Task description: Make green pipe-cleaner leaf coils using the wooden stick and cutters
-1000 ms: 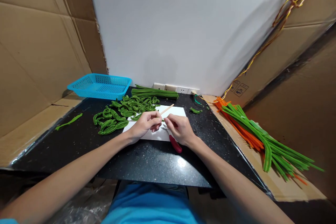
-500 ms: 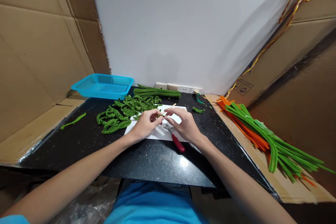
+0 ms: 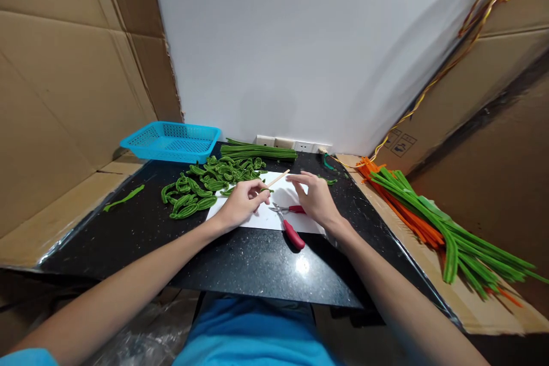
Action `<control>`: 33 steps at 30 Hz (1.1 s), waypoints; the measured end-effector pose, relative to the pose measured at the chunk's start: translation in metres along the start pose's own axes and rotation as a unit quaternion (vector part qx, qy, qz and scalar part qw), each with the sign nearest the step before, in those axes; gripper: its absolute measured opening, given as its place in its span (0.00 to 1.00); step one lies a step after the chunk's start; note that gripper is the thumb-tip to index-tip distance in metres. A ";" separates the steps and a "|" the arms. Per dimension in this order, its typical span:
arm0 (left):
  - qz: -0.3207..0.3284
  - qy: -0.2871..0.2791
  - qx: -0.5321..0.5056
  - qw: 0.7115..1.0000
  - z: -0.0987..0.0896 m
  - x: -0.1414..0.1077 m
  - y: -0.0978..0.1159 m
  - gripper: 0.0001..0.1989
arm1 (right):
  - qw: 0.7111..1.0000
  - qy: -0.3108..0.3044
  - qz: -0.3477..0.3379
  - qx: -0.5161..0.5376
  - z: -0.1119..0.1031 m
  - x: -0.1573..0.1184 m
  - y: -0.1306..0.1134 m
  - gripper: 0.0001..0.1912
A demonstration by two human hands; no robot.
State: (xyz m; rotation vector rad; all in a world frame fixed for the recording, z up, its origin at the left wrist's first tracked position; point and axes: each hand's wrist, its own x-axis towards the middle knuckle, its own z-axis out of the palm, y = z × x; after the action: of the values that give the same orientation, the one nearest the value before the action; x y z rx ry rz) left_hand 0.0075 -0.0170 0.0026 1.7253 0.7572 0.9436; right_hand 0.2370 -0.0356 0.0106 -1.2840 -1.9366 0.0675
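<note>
My left hand (image 3: 243,201) is pinched around a thin pale wooden stick (image 3: 279,178), which points up and to the right. A short bit of green pipe cleaner (image 3: 267,190) shows at its fingertips, partly hidden by them. Apart from the stick's far end, my right hand (image 3: 316,199) has its fingers stretched out and holds nothing. Under both hands lies a sheet of white paper (image 3: 257,221). Between them rests a pair of red-handled cutting pliers (image 3: 293,235), jaws spread apart. Left of my left hand is a pile of looped green pipe-cleaner pieces (image 3: 214,176).
A blue plastic basket (image 3: 171,154) stands at the back left. Behind the pile lies a bundle of green pipe cleaners (image 3: 257,152) near wall sockets (image 3: 303,147). Green stems (image 3: 446,229) and orange stems (image 3: 412,214) lie on cardboard at the right. One green strip (image 3: 124,198) lies far left.
My right hand has let go and moved right, away from my left hand, with its fingers opened. More of the stick and the pliers' second handle now show.
</note>
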 end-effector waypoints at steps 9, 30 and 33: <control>-0.005 -0.017 -0.039 0.999 0.000 0.000 0.004 0.11 | 0.976 0.006 0.029 0.214 0.010 -0.004 -0.034 0.10; 0.029 0.071 0.089 0.993 -0.007 -0.005 -0.006 0.13 | 0.963 -0.122 0.051 0.236 0.000 -0.002 -0.035 0.14; 0.097 0.111 0.167 0.975 -0.008 -0.008 -0.011 0.13 | 0.962 -0.075 0.042 0.259 0.006 -0.003 -0.037 0.13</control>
State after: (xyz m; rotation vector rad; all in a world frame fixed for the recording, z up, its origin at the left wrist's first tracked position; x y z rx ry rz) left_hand -0.0044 -0.0167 -0.0080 2.0360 0.9476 1.2111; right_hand 0.2062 -0.0540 0.0212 -1.0221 -1.8187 0.6868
